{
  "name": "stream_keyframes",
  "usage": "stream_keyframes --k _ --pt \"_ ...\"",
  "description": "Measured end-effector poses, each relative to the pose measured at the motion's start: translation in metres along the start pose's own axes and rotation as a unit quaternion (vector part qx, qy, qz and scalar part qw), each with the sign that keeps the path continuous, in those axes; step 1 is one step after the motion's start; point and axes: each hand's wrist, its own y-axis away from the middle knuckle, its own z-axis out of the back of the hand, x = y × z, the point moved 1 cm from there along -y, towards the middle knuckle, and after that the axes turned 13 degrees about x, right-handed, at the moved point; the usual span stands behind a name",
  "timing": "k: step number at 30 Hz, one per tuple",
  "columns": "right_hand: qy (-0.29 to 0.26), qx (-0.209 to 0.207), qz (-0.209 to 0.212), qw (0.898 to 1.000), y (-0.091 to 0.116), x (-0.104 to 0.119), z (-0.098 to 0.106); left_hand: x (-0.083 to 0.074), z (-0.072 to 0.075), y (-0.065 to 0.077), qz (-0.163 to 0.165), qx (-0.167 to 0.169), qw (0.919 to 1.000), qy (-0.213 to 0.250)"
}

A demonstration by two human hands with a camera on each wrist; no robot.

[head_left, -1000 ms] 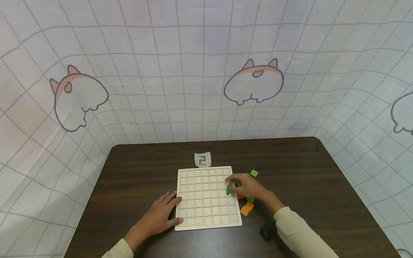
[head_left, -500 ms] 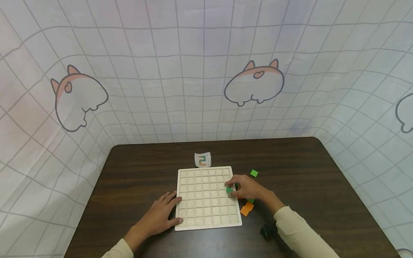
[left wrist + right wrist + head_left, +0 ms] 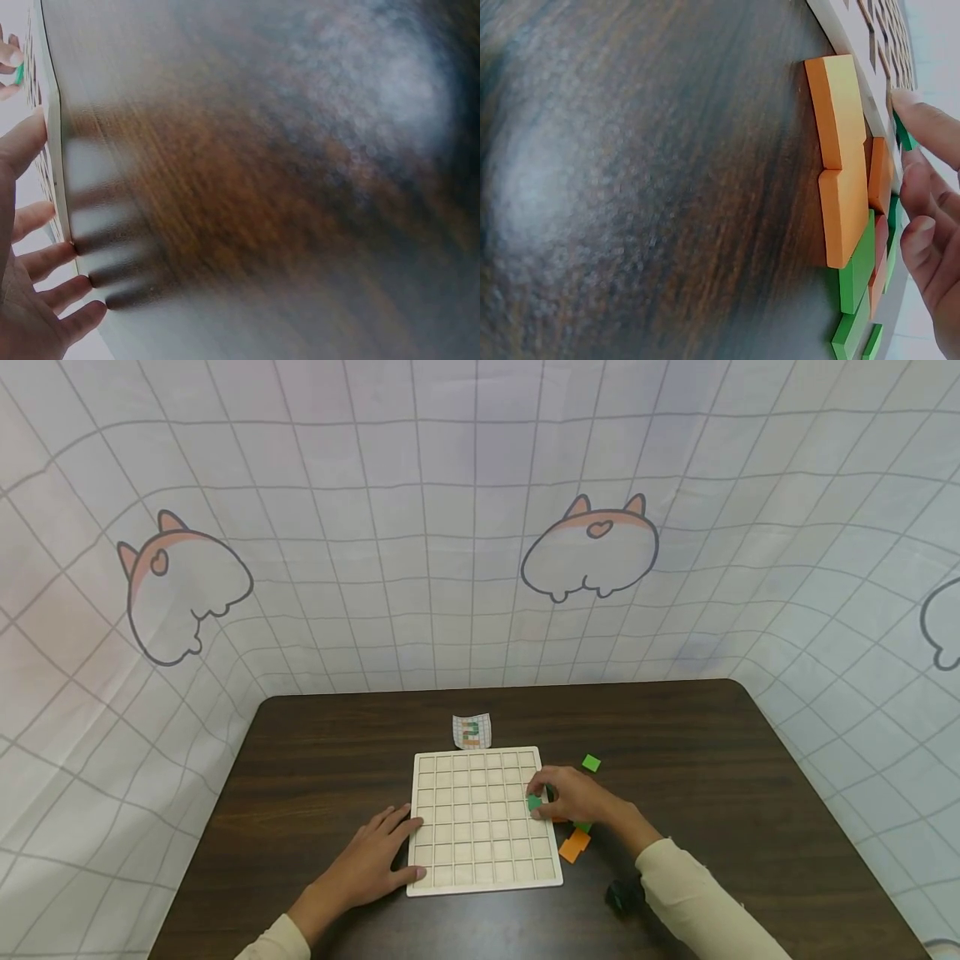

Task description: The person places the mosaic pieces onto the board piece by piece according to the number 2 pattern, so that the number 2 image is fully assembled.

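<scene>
Your right hand [image 3: 572, 792] pinches the green piece [image 3: 534, 802] at the grid board's [image 3: 480, 829] right-hand column; contact with the board and long axis, can't tell. Your left hand [image 3: 375, 856] lies spread at the opposite edge, well apart; your right is nearer.

The board [image 3: 482, 818] is cream, patterned in squares; the table [image 3: 322, 760] dark brown, streaked with grain. The pinched tile [image 3: 534, 802] is deep green, loose tiles [image 3: 847, 217] orange and lighter green, one tile [image 3: 880, 244] perhaps reddish. Grey lines grid the white backdrop [image 3: 450, 568].
</scene>
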Motion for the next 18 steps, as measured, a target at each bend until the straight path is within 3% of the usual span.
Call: stream_keyframes --k 9,18 --pt "-0.013 0.0 -0.015 1.0 -0.0008 0.0016 -0.001 0.0002 -0.0006 0.0 0.001 -0.002 1.0 -0.006" --pt "-0.042 0.006 0.001 0.999 0.0011 0.0009 -0.0024 0.0009 -0.0012 -0.0006 0.005 0.002 1.0 -0.005"
